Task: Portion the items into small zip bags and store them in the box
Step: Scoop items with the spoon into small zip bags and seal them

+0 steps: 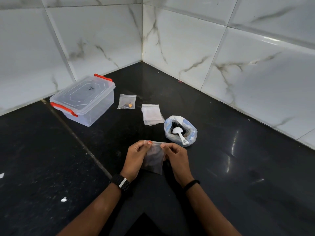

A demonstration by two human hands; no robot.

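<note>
Head view, over a black stone counter (238, 167) set into a corner of white marbled tiles (221, 48): I hold a small zip bag (154, 159) between both hands, my left hand (136, 157) and right hand (177, 157) each pinching a top corner of its seal strip, fingers curled onto the plastic. Dark pieces sit in its lower half, so I judge this portion filled and the closing of the zip to be the step in hand; whether the strip is fully pressed shut I cannot tell. One filled bag (127, 101) already lies flat on the counter, just beside the clear storage box (83, 99), whose lid with red clips is on and which looks empty inside. A stack of unused zip bags (151, 114) waits between that bag and the supply pouch (180, 131), where a white scoop (179, 132) rests on the remaining dark items. By my reckoning the job is early: two portions made, none boxed, more stock to bag.
</note>
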